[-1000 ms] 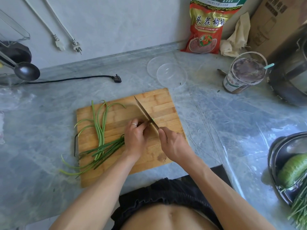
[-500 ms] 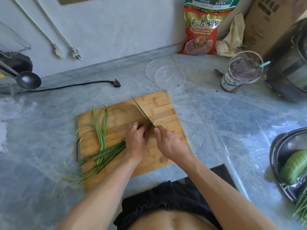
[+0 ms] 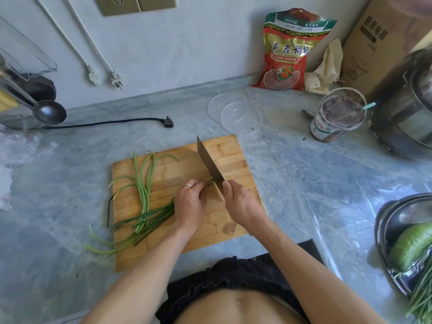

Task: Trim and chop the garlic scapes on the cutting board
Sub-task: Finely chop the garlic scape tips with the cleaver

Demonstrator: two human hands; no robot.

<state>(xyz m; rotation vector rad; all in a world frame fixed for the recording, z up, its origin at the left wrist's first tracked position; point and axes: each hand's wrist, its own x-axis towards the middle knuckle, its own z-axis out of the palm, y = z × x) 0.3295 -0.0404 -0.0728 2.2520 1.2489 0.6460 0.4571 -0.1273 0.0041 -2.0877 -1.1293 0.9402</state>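
Garlic scapes (image 3: 149, 213) vanish beneath left hand (image 3: 189, 204); cut ends hidden.

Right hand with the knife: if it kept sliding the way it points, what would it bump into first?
The right hand points up the cutting board along the knife. Past the board's far edge, it would probably meet the clear plastic bowl first, though depth is hard to judge.
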